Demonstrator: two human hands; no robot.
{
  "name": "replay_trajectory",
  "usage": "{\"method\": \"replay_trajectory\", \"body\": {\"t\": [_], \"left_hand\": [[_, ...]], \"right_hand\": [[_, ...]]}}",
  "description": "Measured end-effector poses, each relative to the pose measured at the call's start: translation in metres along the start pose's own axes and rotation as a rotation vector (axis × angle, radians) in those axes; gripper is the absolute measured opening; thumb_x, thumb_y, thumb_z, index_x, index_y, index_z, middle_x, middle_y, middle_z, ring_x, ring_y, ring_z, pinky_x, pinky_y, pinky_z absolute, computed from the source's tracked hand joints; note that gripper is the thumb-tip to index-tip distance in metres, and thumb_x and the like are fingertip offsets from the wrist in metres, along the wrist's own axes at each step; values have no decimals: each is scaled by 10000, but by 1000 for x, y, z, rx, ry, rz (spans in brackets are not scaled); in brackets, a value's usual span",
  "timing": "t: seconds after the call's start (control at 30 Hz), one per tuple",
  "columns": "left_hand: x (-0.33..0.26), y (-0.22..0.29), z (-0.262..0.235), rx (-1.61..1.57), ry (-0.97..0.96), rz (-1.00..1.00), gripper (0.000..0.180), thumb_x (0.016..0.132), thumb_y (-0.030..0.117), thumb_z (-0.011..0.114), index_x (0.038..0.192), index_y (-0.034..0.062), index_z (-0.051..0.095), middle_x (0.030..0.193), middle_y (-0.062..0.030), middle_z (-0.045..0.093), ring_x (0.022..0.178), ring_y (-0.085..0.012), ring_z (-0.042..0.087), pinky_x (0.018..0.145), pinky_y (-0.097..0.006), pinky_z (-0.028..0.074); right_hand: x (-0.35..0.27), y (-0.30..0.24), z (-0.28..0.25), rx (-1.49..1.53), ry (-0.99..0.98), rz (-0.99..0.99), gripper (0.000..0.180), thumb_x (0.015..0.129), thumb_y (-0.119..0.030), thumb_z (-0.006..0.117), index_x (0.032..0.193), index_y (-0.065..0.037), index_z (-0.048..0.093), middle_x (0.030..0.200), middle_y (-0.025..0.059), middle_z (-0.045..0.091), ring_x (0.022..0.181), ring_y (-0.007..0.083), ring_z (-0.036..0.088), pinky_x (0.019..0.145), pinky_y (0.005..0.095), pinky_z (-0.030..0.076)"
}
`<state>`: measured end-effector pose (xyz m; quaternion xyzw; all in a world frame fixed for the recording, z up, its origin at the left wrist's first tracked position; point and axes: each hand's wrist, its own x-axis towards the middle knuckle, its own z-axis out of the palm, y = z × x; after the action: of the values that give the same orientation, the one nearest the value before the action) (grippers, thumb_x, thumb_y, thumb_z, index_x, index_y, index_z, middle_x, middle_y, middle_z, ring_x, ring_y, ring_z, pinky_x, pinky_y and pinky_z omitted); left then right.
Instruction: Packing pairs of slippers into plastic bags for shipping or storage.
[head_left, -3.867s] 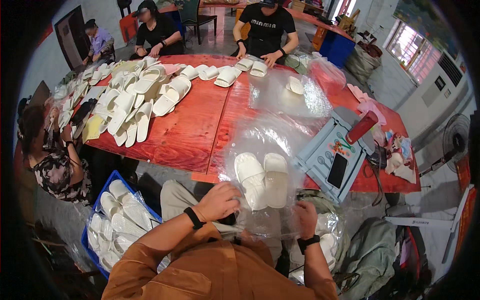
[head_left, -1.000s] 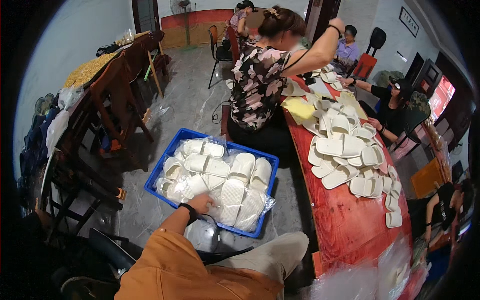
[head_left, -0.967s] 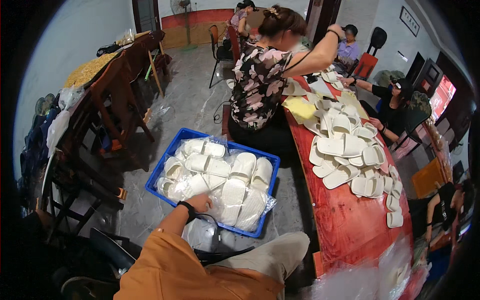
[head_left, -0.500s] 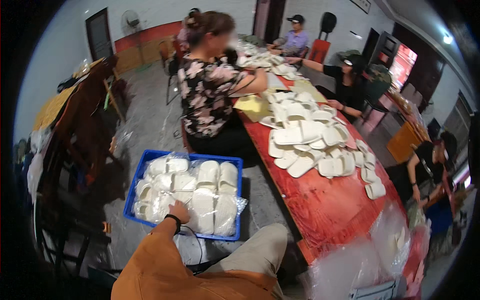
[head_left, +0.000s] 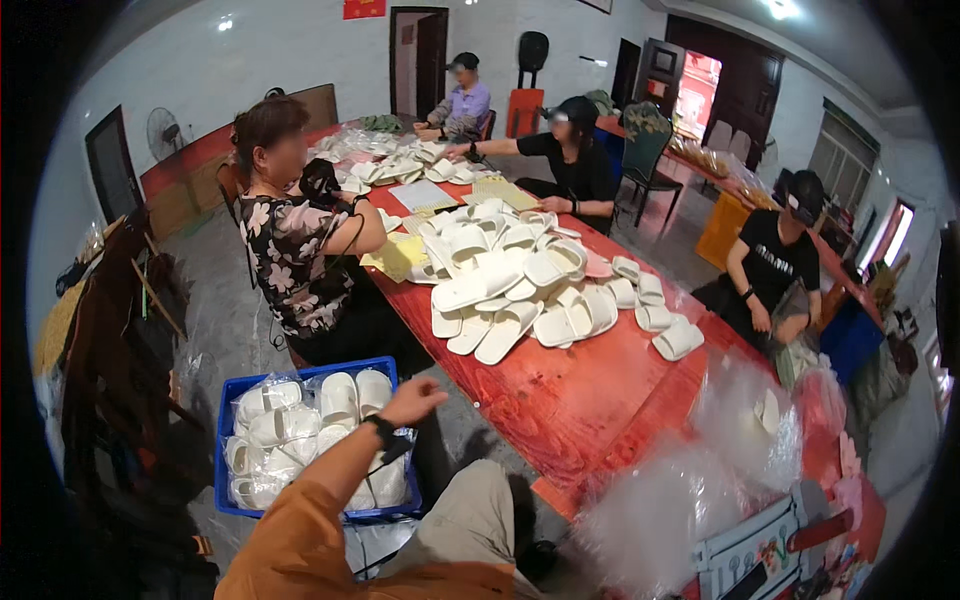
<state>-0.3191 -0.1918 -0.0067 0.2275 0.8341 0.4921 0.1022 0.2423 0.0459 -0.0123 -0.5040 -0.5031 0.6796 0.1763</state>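
Note:
My left hand (head_left: 415, 402), with a black wristband and an orange sleeve, hangs in the air between a blue crate (head_left: 219, 470) and the red table. Its fingers are loosely apart and nothing shows in them. Inside the crate lie pairs of white slippers (head_left: 285, 425) in clear plastic bags, partly covered by my forearm. A large heap of loose white slippers (head_left: 510, 265) is piled on the red table (head_left: 640, 395), beyond my hand. My right hand does not show.
Clear plastic bags (head_left: 650, 525) and a grey machine with knobs (head_left: 750, 550) occupy the table's near right end. A person in a flowered top (head_left: 290, 240) sits at the left side. Others sit at the far end and along the right side.
My left hand has lifted off the bagged slippers in the crate and moved right, toward the table. The view has turned to the right, showing more of the machine.

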Motion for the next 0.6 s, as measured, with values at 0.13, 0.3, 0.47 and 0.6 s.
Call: {"method": "replay_trajectory", "body": {"t": [0.13,0.3,0.47,0.6], "left_hand": [[77,39,86,348,117,179,634,760,480,788,1091,-38,633,1181,-238,603,1153,-353,564,951,-433,483],[133,74,125,648,176,-1,583,794,434,760,1132,-11,592,1190,-189,581,1231,-343,496,965,-481,483],[178,41,130,702,111,-73,299,897,131,515,1141,-32,573,1174,-225,600,1154,-366,566,866,-510,546],[176,42,119,596,46,25,264,887,143,525,1061,-41,600,1012,-254,680,957,-401,668,824,-509,543]], "right_hand": [[14,26,-20,33,10,43,186,961,-264,635,1033,-92,644,699,24,584,540,122,498,494,272,429],[34,61,-44,1,-28,150,213,988,-261,595,1068,-65,623,754,69,608,636,178,543,562,343,469],[24,24,-26,-214,-50,191,303,1001,-334,550,1109,-62,624,806,65,614,712,190,567,624,333,472],[15,-5,-19,-330,-77,225,358,1008,-379,523,1134,-60,625,838,63,617,758,196,582,662,327,474]]}}
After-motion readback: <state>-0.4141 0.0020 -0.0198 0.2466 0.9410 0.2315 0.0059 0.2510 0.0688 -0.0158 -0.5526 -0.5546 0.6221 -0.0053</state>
